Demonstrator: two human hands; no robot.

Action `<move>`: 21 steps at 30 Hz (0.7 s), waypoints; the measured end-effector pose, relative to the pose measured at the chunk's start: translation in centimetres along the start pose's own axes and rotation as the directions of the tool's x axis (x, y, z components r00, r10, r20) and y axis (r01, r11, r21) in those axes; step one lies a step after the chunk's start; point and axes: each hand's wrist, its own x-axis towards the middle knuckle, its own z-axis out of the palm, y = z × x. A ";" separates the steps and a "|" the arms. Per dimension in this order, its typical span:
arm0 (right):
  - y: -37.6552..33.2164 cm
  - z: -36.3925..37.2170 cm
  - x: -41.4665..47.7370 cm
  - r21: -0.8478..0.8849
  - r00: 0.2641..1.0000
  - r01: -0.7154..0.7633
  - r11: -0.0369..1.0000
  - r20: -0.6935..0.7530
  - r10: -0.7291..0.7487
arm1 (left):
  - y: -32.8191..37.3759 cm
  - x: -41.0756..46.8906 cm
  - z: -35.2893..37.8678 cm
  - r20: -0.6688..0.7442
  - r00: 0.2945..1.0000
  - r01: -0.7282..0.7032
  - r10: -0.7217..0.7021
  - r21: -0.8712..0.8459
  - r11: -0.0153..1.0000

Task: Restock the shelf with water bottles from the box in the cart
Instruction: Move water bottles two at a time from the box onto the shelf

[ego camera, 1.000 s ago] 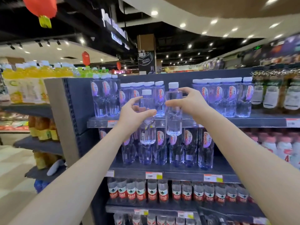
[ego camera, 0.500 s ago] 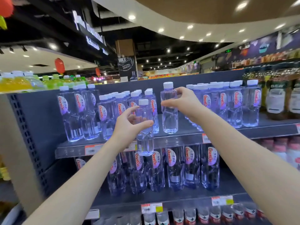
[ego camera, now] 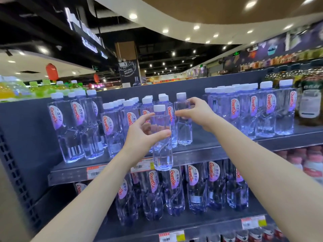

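Our left hand (ego camera: 142, 135) clamped the held bottle (ego camera: 162, 154) round its upper body, thumb near, fingers far. The bottle hung upright, long axis vertical, on the near side of the top shelf (ego camera: 199, 142), its base below the shelf's front lip. The open spot lay farther and higher, so we judged a lift, then a push away. Our right hand (ego camera: 198, 112), farther in, curved thumb and fingers round the shoulder of the standing bottle (ego camera: 183, 133) on that shelf. How tightly, we could not tell.
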 end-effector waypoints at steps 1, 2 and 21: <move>0.1 0.1 0.3 -0.011 1.000 0.004 1.000 0.014 -0.004 | 0.0 0.2 0.1 -0.009 1.000 0.001 -0.001 0.007 1.000; 0.3 0.2 0.6 -0.022 0.999 0.005 1.000 0.033 -0.004 | -0.1 0.4 0.1 -0.020 1.000 0.005 -0.005 0.004 1.000; 3.3 1.6 6.3 -0.222 0.997 0.054 0.973 0.060 -0.042 | 0.3 -0.3 0.4 -0.014 1.000 0.026 -0.027 -0.062 0.998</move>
